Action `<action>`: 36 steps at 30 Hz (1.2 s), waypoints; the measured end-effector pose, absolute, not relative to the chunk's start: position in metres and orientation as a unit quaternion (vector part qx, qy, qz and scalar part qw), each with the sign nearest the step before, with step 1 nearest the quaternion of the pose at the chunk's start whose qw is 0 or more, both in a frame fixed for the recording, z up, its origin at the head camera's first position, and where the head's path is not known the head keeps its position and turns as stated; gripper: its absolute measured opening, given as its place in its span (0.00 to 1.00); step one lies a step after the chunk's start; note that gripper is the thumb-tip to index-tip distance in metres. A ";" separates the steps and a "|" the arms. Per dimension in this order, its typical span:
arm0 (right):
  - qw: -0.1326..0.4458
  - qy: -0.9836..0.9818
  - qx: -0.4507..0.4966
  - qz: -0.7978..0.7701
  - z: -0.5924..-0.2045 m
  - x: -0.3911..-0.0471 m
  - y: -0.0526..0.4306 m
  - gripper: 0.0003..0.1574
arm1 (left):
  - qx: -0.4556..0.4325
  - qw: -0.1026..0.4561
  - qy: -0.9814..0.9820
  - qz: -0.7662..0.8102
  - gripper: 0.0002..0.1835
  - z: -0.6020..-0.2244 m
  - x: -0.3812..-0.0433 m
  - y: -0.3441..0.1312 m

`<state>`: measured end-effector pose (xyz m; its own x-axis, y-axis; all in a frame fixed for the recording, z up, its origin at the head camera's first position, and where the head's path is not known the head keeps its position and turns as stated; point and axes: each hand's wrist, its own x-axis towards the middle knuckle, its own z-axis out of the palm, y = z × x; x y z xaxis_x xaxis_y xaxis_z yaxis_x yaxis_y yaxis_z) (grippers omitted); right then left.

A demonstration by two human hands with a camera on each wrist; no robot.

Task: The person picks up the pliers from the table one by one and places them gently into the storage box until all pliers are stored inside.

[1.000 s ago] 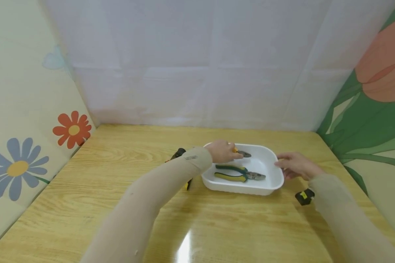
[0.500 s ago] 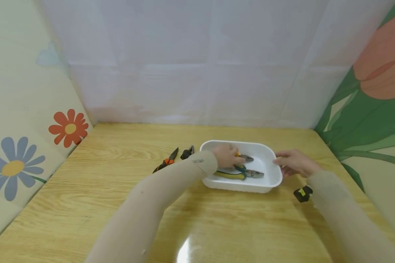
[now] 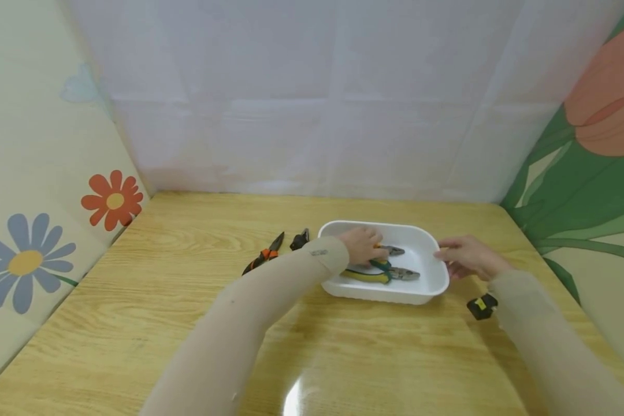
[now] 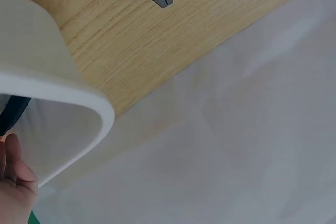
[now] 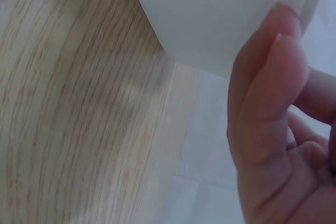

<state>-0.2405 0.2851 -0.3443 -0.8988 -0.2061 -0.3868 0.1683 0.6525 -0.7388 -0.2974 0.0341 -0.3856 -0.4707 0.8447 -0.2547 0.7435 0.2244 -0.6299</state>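
Observation:
My left hand (image 3: 363, 245) reaches into a white tray (image 3: 385, 297) and grips pliers with orange handles (image 3: 395, 251); their grey jaws point right and most of the handles are hidden. In front of them in the tray lie green-and-yellow pliers (image 3: 403, 274), partly covered by the hand. The left wrist view catches the curled fingers (image 4: 13, 156) at its edge, inside the tray's rim (image 4: 100, 108). My right hand (image 3: 468, 257) holds the tray's right end, thumb at the rim. Up close, its fingers (image 5: 268, 93) lie along the tray's outer wall (image 5: 210, 19).
Left of the tray, black-and-orange pliers (image 3: 267, 254) lie on the wooden table (image 3: 187, 323). Beside them is a dark-handled tool (image 3: 300, 238), partly behind my left sleeve. A small black-and-yellow item (image 3: 481, 306) sits by my right sleeve. White cloth (image 3: 291, 115) hangs behind.
My left hand has moved slightly right and forward-down in the tray, and the orange-handled pliers sit a little lower. The tools left of the tray are less covered. My right hand keeps its place.

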 end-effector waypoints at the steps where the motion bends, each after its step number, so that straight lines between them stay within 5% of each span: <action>1: 0.225 0.881 -0.010 -0.417 -0.344 -0.241 0.285 0.37 | -0.509 0.069 -0.781 0.355 0.28 -0.385 -0.297 0.034; 12: 0.225 0.880 -0.017 -0.417 -0.345 -0.239 0.286 0.36 | -0.504 0.062 -0.800 0.319 0.31 -0.394 -0.306 0.029; 23: 0.228 0.881 -0.016 -0.414 -0.346 -0.242 0.286 0.37 | -0.454 -0.008 -0.851 0.263 0.35 -0.380 -0.304 0.015; 36: 0.231 0.875 -0.019 -0.425 -0.346 -0.243 0.287 0.36 | -0.441 0.049 -0.877 0.184 0.31 -0.368 -0.293 -0.007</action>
